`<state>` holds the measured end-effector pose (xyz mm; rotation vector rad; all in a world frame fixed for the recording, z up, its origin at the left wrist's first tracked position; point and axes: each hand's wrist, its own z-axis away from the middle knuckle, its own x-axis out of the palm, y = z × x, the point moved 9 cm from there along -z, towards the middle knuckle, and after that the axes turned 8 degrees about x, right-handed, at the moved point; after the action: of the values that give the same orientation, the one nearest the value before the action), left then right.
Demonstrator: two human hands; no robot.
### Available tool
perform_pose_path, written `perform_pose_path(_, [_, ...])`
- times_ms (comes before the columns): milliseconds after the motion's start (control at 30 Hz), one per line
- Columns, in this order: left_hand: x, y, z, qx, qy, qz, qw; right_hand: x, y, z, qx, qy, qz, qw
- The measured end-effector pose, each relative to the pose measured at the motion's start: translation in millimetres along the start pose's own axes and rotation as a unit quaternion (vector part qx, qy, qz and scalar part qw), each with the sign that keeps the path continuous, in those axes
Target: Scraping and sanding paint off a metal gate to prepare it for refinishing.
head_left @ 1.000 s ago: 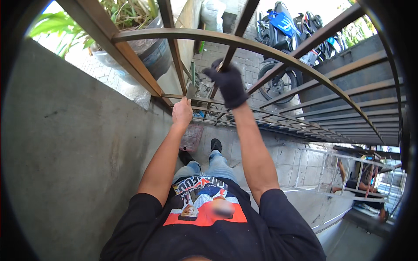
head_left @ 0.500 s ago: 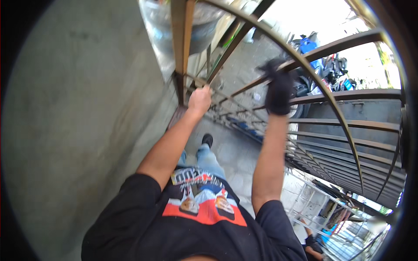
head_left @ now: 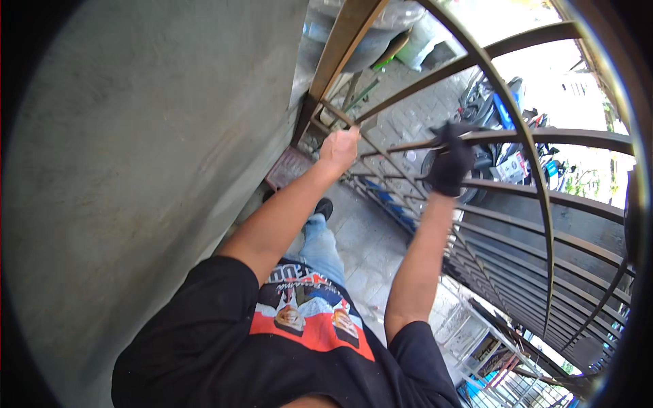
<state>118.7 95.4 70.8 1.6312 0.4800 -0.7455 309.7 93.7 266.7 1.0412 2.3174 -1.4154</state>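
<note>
Take likely stiff, heavy gate [head_left: 545, 204] by bar [head_left: 571, 138], with right grip [head_left: 451, 160] curled round it; can't tell for left grip [head_left: 338, 151].

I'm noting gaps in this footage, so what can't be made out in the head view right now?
Head view, all of these:
Left hand: its own back hides what, if anything, the fingers hold.
Right hand: blurred, so whether it grips the bar is unclear.
Pot: cut off by the upper edge.
Left shoe: mostly hidden behind the left forearm.
Motorbikes: partly hidden by bars.
</note>
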Motion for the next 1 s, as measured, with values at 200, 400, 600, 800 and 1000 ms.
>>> perform_pose_path(200, [-1,12,-11,0.032,0.022,0.005,0.999,15,45,-2,0.14,-0.015,-0.322,0.936])
perform_pose_path(400, [8,16,-10,0.025,0.015,-0.005,1.0,92,141,93,0.379,0.024,-0.252,0.89])
perform_pose_path(600, [-28,-14,16,0.006,0.088,0.018,0.996,33,-25,14,0.188,-0.017,-0.318,0.929])
perform_pose_path(800, [-26,-8,4,-0.049,0.043,0.012,0.998,91,64,83,0.223,-0.088,-0.183,0.953])
perform_pose_path(1000, [-39,-22,0,-0.053,0.035,-0.024,0.998,92,49,73,0.206,-0.238,-0.124,0.941])
